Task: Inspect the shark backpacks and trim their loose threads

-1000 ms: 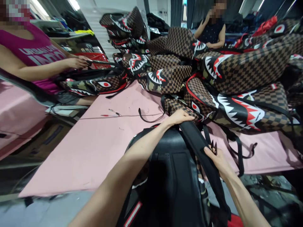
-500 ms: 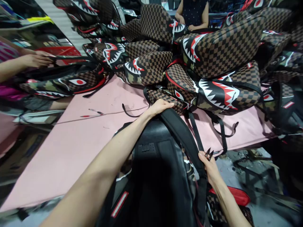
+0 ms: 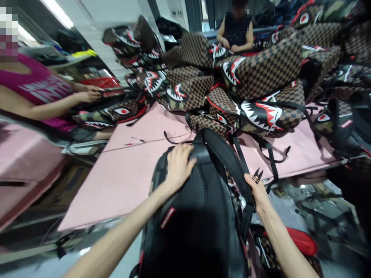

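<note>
A black backpack (image 3: 199, 208) stands in front of me with its padded back panel toward me, leaning at the table edge. My left hand (image 3: 179, 164) lies on the upper left of that panel, fingers stretched out and the thumb apart. At the right side, my right hand (image 3: 257, 191) is closed around small thread snips (image 3: 257, 174), their two dark blades pointing up and slightly apart. Its thumb and fingers also touch the edge of the padded shoulder strap (image 3: 232, 160), which arches from the top of the backpack. The snips' handles are mostly hidden in the palm.
Checkered backpacks with shark mouths (image 3: 261, 116) are piled across the far side of the pink table (image 3: 127, 173). A pen (image 3: 136, 142) lies at left. One co-worker (image 3: 43, 92) handles a backpack at left; another person (image 3: 236, 31) stands behind the pile. A red-trimmed bag (image 3: 301, 241) sits low at right.
My left hand has left the top of the shoulder strap and moved down and left onto the back panel. My right hand keeps the snips beside the strap. The view has tilted up and left.
</note>
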`<state>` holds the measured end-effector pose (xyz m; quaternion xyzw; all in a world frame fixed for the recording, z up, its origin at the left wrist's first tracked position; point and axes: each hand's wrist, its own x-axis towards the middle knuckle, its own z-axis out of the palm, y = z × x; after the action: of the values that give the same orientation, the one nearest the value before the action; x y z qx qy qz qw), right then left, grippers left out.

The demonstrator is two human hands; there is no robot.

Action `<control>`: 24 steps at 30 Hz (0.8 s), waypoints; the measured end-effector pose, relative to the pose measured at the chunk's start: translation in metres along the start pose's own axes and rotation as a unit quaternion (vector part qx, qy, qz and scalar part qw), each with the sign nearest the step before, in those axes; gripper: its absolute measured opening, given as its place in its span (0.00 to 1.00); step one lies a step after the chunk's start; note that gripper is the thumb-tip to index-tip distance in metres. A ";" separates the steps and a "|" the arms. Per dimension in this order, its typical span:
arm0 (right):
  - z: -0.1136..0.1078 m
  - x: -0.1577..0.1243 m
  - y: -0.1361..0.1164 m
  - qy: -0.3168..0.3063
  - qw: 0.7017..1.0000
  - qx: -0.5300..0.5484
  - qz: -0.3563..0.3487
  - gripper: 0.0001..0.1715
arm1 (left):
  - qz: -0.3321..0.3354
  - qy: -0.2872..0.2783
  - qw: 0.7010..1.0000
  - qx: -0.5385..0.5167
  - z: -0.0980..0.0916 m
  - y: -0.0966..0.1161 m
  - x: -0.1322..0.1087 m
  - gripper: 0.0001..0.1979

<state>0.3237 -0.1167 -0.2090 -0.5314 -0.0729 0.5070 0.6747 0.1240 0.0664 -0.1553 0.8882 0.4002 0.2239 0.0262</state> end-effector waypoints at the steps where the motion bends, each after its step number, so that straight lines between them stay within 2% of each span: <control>1: -0.001 -0.002 0.001 0.004 1.000 0.002 0.002 0.18 | 0.010 -0.020 0.999 0.034 -0.009 0.000 -0.029 0.20; 4: -0.005 -0.003 0.006 0.020 1.000 -0.009 -0.005 0.18 | -0.006 -0.053 0.993 0.105 -0.024 -0.005 -0.109 0.22; 6: -0.007 -0.003 0.009 0.035 0.999 -0.022 -0.015 0.18 | -0.034 -0.063 0.990 0.121 -0.025 -0.010 -0.151 0.26; 8: -0.008 -0.003 0.010 0.042 0.998 -0.035 -0.025 0.17 | -0.044 -0.075 0.988 0.124 -0.023 -0.011 -0.179 0.31; 10: -0.008 -0.005 0.011 0.046 0.997 -0.049 -0.037 0.17 | -0.035 -0.079 0.989 0.117 -0.022 -0.011 -0.191 0.33; 13: -0.009 -0.008 0.013 0.080 0.991 -0.082 -0.064 0.19 | -0.025 -0.033 0.996 0.075 -0.029 -0.018 -0.173 0.28; 17: -0.024 -0.008 0.018 0.161 0.963 -0.176 -0.121 0.23 | -0.051 0.070 0.996 -0.019 -0.049 -0.052 -0.100 0.25; 19: -0.036 -0.007 0.021 0.140 0.956 -0.229 -0.120 0.24 | -0.091 0.089 0.989 -0.072 -0.053 -0.073 -0.062 0.26; 21: -0.047 -0.008 0.021 0.075 0.949 -0.295 -0.083 0.24 | -0.141 0.085 0.979 -0.117 -0.054 -0.091 -0.034 0.26; 22: -0.049 -0.010 0.019 0.048 0.942 -0.325 -0.070 0.23 | -0.162 0.077 0.975 -0.135 -0.053 -0.098 -0.026 0.26; 24: -0.042 -0.016 0.006 0.039 0.931 -0.352 -0.093 0.22 | -0.192 0.059 0.966 -0.164 -0.051 -0.109 -0.019 0.25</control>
<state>0.3396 -0.1563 -0.2250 -0.7447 -0.2695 0.3625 0.4913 0.0153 0.1203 -0.1410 0.7634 0.5221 0.3293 0.1900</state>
